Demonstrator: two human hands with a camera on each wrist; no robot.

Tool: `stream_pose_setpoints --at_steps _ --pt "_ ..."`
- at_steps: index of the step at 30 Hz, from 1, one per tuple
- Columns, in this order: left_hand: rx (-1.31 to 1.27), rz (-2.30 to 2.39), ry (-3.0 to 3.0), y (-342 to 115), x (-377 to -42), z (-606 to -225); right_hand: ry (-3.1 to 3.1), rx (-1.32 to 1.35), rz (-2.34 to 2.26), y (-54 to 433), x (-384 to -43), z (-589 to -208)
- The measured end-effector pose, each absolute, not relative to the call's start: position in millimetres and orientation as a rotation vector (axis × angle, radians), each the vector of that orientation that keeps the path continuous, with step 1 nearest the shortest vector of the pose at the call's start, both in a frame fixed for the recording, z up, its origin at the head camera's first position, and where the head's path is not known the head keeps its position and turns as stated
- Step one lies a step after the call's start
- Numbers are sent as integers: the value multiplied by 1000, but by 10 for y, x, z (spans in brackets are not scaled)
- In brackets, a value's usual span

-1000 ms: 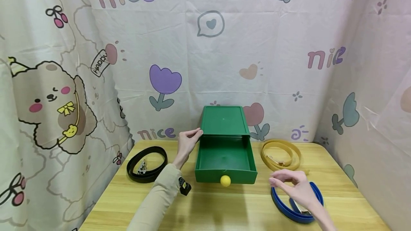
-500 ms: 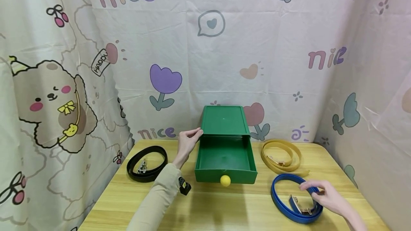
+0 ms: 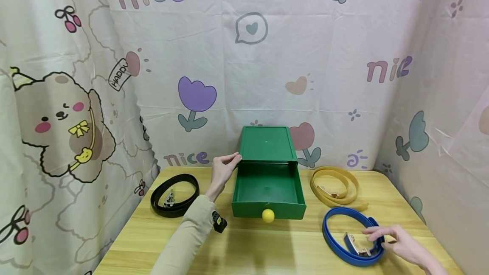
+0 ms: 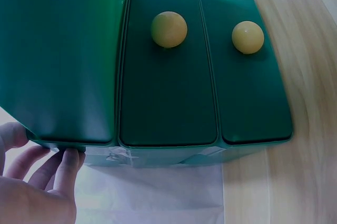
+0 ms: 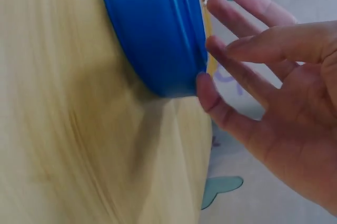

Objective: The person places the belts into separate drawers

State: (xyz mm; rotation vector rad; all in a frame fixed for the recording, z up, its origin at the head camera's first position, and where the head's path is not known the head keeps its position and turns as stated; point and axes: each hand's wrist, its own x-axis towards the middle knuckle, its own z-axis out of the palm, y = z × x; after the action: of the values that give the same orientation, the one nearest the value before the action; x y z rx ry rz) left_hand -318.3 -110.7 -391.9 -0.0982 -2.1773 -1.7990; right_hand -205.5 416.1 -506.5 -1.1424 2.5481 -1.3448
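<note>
A green drawer cabinet stands mid-table in the head view, its top drawer pulled out and bare inside. At the cabinet's upper left front corner, my left hand grips the edge between thumb and fingers. The left wrist view shows two more drawers with yellow round knobs. A coiled blue belt with a gold-coloured buckle lies at the front right. Over its right side my right hand hovers, fingers apart and slightly bent. Its fingertips are right at the belt's rim in the right wrist view.
A coiled yellow belt lies behind the blue one. On the left of the wooden table is a coiled black belt with a silver-coloured buckle. A patterned curtain hangs behind and at both sides.
My right hand has moved right and toward me, from above the blue belt's left side to its right edge. The left hand and the drawer have stayed put.
</note>
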Motion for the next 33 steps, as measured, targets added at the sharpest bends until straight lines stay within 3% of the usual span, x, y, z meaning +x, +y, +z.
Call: stream_pose_setpoints --at_steps 22,33 --pt "-102 -1826 -2167 -1113 -3179 -3914 2218 -1090 -1398 4020 -2077 -5141" --pt "-100 -1826 -2166 -1113 -3176 -3913 2505 -986 -1269 3862 -2120 -5210"
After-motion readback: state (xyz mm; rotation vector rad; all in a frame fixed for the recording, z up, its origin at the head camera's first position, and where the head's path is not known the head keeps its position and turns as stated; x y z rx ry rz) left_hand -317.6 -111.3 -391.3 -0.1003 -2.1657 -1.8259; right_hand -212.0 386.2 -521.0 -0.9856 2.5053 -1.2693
